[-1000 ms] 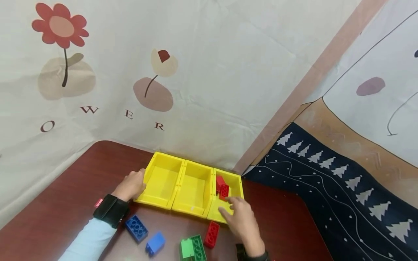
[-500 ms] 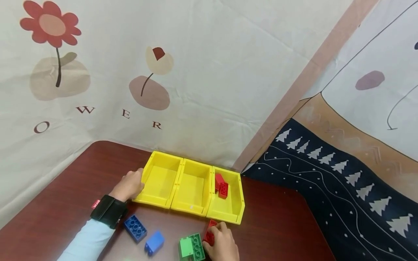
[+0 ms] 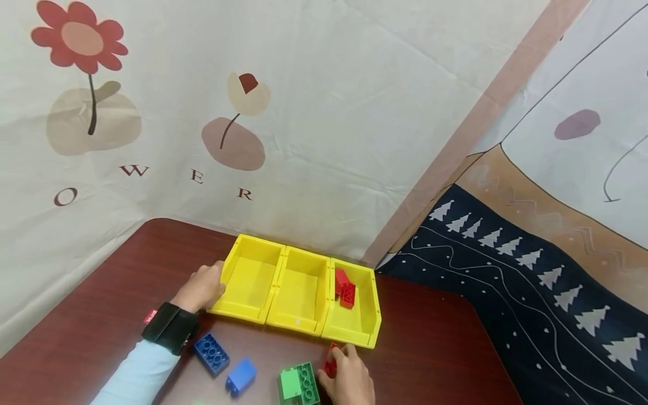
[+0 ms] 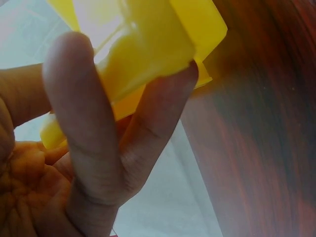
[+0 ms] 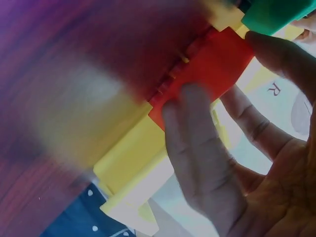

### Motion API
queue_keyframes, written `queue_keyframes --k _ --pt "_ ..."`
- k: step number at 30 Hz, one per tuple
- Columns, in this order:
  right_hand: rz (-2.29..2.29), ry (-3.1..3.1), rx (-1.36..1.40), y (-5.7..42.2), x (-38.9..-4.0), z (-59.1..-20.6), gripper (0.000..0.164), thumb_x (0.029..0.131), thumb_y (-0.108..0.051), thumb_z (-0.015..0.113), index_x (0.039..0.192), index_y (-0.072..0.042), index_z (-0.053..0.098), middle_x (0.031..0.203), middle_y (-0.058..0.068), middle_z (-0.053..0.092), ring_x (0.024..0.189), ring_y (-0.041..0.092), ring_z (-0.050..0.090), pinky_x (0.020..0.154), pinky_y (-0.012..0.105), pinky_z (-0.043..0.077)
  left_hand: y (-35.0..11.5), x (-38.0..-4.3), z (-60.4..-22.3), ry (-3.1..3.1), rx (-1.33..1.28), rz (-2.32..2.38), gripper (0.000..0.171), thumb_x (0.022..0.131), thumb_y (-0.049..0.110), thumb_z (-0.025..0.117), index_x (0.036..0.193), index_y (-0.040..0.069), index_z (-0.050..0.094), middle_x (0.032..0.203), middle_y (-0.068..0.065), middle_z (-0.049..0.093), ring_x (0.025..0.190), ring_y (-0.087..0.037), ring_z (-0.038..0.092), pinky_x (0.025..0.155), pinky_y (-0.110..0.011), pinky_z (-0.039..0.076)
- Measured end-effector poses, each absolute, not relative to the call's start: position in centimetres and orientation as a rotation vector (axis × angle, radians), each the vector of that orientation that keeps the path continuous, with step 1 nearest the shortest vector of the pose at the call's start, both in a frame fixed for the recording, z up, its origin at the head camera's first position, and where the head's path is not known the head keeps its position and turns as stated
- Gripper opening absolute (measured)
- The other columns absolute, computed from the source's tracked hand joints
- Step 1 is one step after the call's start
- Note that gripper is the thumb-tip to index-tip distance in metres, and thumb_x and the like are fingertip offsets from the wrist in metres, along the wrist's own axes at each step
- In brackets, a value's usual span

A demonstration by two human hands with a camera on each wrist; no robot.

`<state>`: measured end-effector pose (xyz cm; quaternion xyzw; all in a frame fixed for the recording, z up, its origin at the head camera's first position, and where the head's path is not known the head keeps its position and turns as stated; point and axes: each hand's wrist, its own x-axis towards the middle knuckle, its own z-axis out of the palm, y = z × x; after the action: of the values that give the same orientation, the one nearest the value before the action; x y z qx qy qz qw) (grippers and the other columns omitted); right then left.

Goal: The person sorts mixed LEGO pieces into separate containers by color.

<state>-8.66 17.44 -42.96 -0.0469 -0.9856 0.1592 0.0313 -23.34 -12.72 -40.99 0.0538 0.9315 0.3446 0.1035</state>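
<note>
My left hand (image 3: 201, 288) grips the left end of a yellow three-compartment tray (image 3: 267, 306); in the left wrist view its fingers (image 4: 81, 113) curl about the tray's edge. My right hand (image 3: 349, 378) pinches a red toy brick (image 3: 331, 367) on the table in front of the right compartment. The right wrist view shows that red brick (image 5: 212, 64) between thumb and fingers, studs facing the table. Two red bricks (image 3: 345, 289) lie in the tray's right compartment. The left and middle compartments hold no bricks.
Left of the right hand lie green bricks (image 3: 297, 383), a light blue brick (image 3: 241, 377) and a dark blue brick (image 3: 211, 354) on the brown table (image 3: 425, 337). A printed cloth (image 3: 329, 124) hangs right behind the tray.
My right hand has come down from over the right compartment to the red brick at the front and taken hold of it. The left hand keeps its grip on the tray.
</note>
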Motion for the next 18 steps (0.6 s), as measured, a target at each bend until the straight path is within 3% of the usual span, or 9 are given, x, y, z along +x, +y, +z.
queue_keyframes --k 5,10,18 --pt "0.598 -3.055 -0.125 18.0 -8.7 -41.8 0.025 0.07 -0.018 0.076 0.074 -0.017 0.051 0.081 -0.001 0.043 0.061 0.014 0.042 0.054 0.027 0.037 -12.6 -23.4 -40.9 2.765 0.179 1.005 0.039 0.096 0.007 0.057 0.128 -0.008 0.041 0.088 -0.015 0.055 0.07 -0.023 0.056 0.074 -0.038 0.057" --pt "0.567 -2.961 -0.077 18.7 -10.1 -38.7 0.02 0.069 -0.017 0.076 0.078 -0.016 0.058 0.087 0.001 0.05 0.069 0.014 0.049 0.058 0.024 0.042 -12.7 -23.5 -40.8 2.76 0.178 1.013 0.038 0.097 0.007 0.057 0.128 -0.008 0.041 0.089 -0.015 0.055 0.071 -0.023 0.056 0.074 -0.038 0.057" --pt "0.528 -2.992 -0.244 20.8 -17.1 -36.5 0.022 0.079 -0.02 0.077 0.087 -0.008 0.06 0.099 0.013 0.052 0.077 0.024 0.052 0.064 0.032 0.047 -12.7 -23.3 -41.0 2.746 0.171 1.008 0.037 0.096 0.007 0.057 0.127 -0.008 0.042 0.089 -0.015 0.055 0.072 -0.024 0.056 0.075 -0.038 0.056"
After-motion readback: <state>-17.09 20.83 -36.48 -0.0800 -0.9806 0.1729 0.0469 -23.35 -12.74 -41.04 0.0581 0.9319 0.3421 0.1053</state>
